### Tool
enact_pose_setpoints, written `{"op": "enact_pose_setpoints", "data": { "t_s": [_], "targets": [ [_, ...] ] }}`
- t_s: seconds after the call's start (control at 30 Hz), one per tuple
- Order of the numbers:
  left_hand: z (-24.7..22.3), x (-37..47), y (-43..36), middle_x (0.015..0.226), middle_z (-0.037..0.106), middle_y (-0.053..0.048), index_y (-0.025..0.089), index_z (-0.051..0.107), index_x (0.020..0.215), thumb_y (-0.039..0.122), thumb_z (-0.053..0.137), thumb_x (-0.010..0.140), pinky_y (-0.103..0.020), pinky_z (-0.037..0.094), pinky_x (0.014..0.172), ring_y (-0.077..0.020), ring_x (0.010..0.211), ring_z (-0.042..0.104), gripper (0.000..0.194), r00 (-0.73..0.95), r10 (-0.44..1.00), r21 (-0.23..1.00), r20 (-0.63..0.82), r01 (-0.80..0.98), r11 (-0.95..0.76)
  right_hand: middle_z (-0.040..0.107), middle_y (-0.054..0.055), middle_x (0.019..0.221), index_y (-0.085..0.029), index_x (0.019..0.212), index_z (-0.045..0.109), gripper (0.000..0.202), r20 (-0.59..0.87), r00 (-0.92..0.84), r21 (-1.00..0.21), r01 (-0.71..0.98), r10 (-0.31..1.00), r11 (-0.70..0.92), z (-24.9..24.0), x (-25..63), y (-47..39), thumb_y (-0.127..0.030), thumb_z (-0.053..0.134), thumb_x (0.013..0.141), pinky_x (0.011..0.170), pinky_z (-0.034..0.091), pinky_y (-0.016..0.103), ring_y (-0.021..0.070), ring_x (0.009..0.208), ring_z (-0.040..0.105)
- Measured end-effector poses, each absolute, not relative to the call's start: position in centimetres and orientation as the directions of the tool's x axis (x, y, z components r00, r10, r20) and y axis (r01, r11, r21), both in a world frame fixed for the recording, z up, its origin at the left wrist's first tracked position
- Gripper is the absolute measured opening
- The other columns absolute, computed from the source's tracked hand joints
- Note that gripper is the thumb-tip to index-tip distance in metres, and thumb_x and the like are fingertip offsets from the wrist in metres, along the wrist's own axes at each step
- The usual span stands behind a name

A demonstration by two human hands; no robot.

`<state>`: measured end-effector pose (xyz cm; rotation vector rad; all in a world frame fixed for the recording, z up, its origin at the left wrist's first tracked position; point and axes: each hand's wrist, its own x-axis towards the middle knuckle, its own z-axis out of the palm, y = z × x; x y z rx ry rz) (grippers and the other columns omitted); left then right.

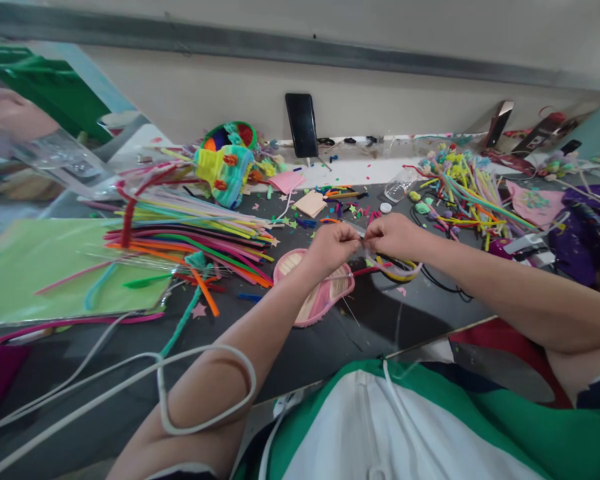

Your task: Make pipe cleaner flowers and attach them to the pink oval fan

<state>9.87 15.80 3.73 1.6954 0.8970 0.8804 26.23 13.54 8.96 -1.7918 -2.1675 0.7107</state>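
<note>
My left hand and my right hand meet above the dark table, fingertips pinched close together. Something thin and pale lies between them, too small to make out. Just below my right hand hangs a loop of yellow, white and dark strands. A pink-edged oval piece with a pale striped middle rests under my left wrist, partly hidden by the forearm. A red pipe cleaner lies by its right edge.
A bundle of coloured pipe cleaners lies left, beside a green sheet. A phone leans on the back wall. More pipe cleaners are heaped right. A white cable loops over my left forearm. Another person's hand shows far left.
</note>
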Motion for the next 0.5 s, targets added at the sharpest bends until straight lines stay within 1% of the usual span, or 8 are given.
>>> {"op": "enact_pose_setpoints", "data": {
  "t_s": [0.07, 0.1, 0.13, 0.2, 0.23, 0.33, 0.43, 0.5],
  "targets": [
    [4.0, 9.8, 15.7, 0.056, 0.053, 0.003, 0.012, 0.059, 0.063, 0.017, 0.057, 0.065, -0.020, 0.035, 0.053, -0.0074, 0.054, 0.045, 0.006, 0.470, 0.866, 0.950, 0.173, 0.152, -0.273, 0.061, -0.001, 0.052, -0.014, 0.063, 0.069, 0.012, -0.221, -0.201, -0.711, 0.703, 0.954, -0.017, 9.1, 26.4, 13.7, -0.025, 0.064, 0.066, 0.052, 0.036, 0.022, 0.0097, 0.052, 0.050],
    [4.0, 9.8, 15.6, 0.057, 0.054, 0.003, 0.012, 0.059, 0.064, 0.018, 0.057, 0.066, -0.020, 0.035, 0.054, -0.0076, 0.055, 0.045, 0.007, 0.471, 0.862, 0.946, 0.188, 0.149, -0.287, 0.060, 0.000, 0.051, -0.013, 0.061, 0.067, 0.012, -0.280, -0.205, -0.788, 0.607, 0.938, -0.103, 9.1, 26.6, 13.7, -0.025, 0.066, 0.064, 0.051, 0.037, 0.021, 0.0092, 0.050, 0.049],
    [4.1, 9.9, 15.5, 0.058, 0.054, 0.002, 0.012, 0.059, 0.064, 0.018, 0.058, 0.068, -0.020, 0.036, 0.055, -0.0077, 0.056, 0.046, 0.007, 0.474, 0.858, 0.942, 0.198, 0.151, -0.301, 0.061, 0.000, 0.051, -0.012, 0.059, 0.066, 0.012, -0.334, -0.212, -0.835, 0.518, 0.918, -0.184, 9.2, 26.8, 13.8, -0.024, 0.068, 0.062, 0.050, 0.037, 0.021, 0.0088, 0.049, 0.049],
    [4.2, 9.9, 15.4, 0.059, 0.055, 0.002, 0.013, 0.060, 0.066, 0.020, 0.058, 0.070, -0.020, 0.037, 0.056, -0.0082, 0.057, 0.048, 0.009, 0.481, 0.852, 0.930, 0.208, 0.172, -0.324, 0.061, 0.002, 0.051, -0.012, 0.058, 0.066, 0.010, -0.410, -0.218, -0.863, 0.408, 0.885, -0.299, 9.3, 27.2, 14.0, -0.021, 0.070, 0.058, 0.048, 0.038, 0.020, 0.0086, 0.048, 0.050],
    [4.2, 10.0, 15.3, 0.060, 0.056, 0.002, 0.013, 0.060, 0.068, 0.021, 0.058, 0.072, -0.020, 0.037, 0.056, -0.0085, 0.058, 0.049, 0.009, 0.484, 0.849, 0.923, 0.213, 0.186, -0.337, 0.062, 0.002, 0.051, -0.011, 0.058, 0.067, 0.009, -0.422, -0.212, -0.868, 0.374, 0.881, -0.326, 9.3, 27.3, 14.0, -0.019, 0.070, 0.057, 0.048, 0.038, 0.020, 0.0088, 0.049, 0.051],
    [4.3, 10.1, 15.1, 0.068, 0.060, 0.000, 0.014, 0.062, 0.078, 0.021, 0.058, 0.075, -0.021, 0.041, 0.058, -0.0098, 0.063, 0.052, 0.008, 0.482, 0.829, 0.879, 0.283, 0.215, -0.425, 0.062, 0.003, 0.051, -0.012, 0.058, 0.068, 0.006, -0.387, -0.178, -0.897, 0.300, 0.905, -0.324, 9.5, 27.7, 14.0, -0.017, 0.070, 0.055, 0.048, 0.038, 0.020, 0.0098, 0.050, 0.053],
    [4.3, 10.0, 15.0, 0.091, 0.063, -0.004, 0.015, 0.060, 0.094, 0.017, 0.060, 0.074, -0.023, 0.046, 0.065, -0.0111, 0.071, 0.056, 0.020, 0.458, 0.774, 0.784, 0.437, 0.229, -0.577, 0.063, 0.003, 0.052, -0.012, 0.057, 0.067, 0.008, -0.339, -0.155, -0.925, 0.233, 0.928, -0.299, 9.6, 27.9, 13.7, -0.018, 0.073, 0.054, 0.048, 0.038, 0.020, 0.0093, 0.050, 0.052],
    [4.2, 9.9, 14.9, 0.107, 0.060, -0.008, 0.016, 0.057, 0.103, 0.016, 0.060, 0.075, -0.026, 0.049, 0.071, -0.0134, 0.080, 0.057, 0.029, 0.460, 0.699, 0.680, 0.548, 0.242, -0.692, 0.063, 0.002, 0.053, -0.012, 0.059, 0.067, 0.012, -0.313, -0.159, -0.939, 0.199, 0.936, -0.280, 9.6, 28.1, 13.6, -0.019, 0.075, 0.054, 0.048, 0.036, 0.020, 0.0081, 0.049, 0.050]
  ]
}}
